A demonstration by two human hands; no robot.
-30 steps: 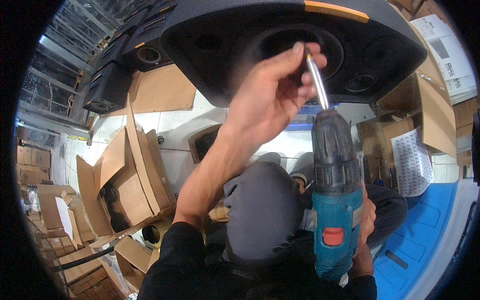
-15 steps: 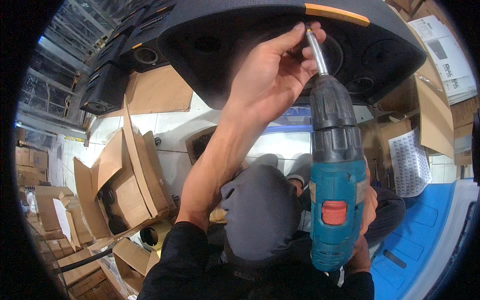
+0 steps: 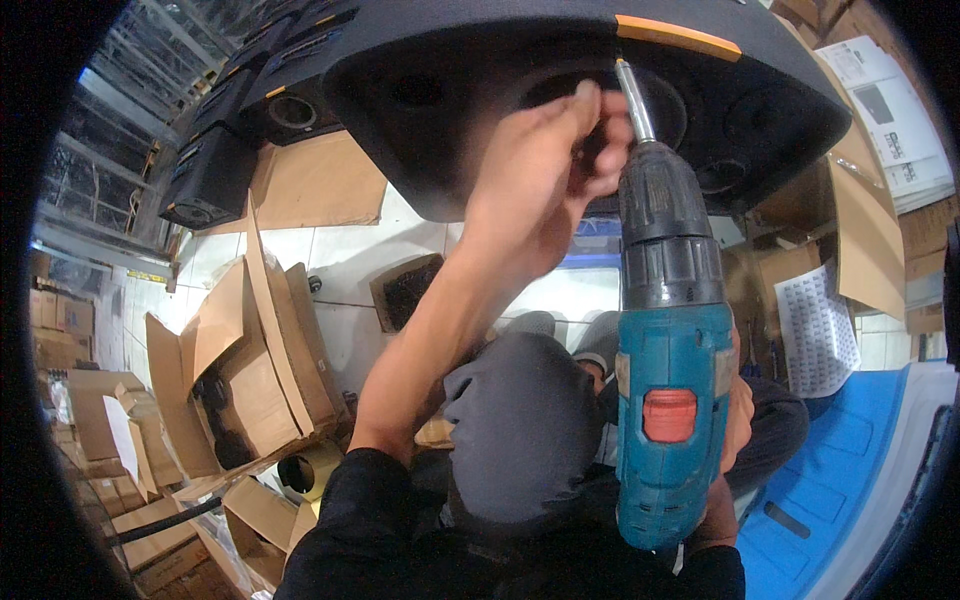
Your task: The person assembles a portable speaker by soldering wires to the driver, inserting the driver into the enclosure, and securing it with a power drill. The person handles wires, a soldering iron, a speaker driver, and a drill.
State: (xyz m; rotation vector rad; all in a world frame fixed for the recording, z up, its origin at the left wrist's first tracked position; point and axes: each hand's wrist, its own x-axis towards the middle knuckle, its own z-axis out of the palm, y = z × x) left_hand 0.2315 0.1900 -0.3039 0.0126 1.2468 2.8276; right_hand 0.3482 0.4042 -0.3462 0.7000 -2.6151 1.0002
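My right hand (image 3: 740,420) is wrapped round the grip of a teal and black power drill (image 3: 675,370), most of its fingers hidden behind the tool. The drill points away from me, with a long silver bit (image 3: 636,105) in its black chuck. That bit's tip lies in front of the orange-trimmed edge of a black speaker cabinet (image 3: 400,150); contact cannot be made out. Just left of the bit, my left hand (image 3: 540,165) has its fingers curled in toward the thumb. Motion blurs them, and whatever they may hold does not show.
Other black speakers (image 3: 293,112) stand at the far left. Opened cardboard boxes (image 3: 240,370) crowd the left side. A blue plastic panel (image 3: 830,490) lies at the lower right, near a printed white sheet (image 3: 818,330). Flat cardboard (image 3: 320,180) lies on the white tiles.
My left hand has let go of the bit's tip and drawn back down and left. The drill stays nearly in place, its bit now fully in sight.
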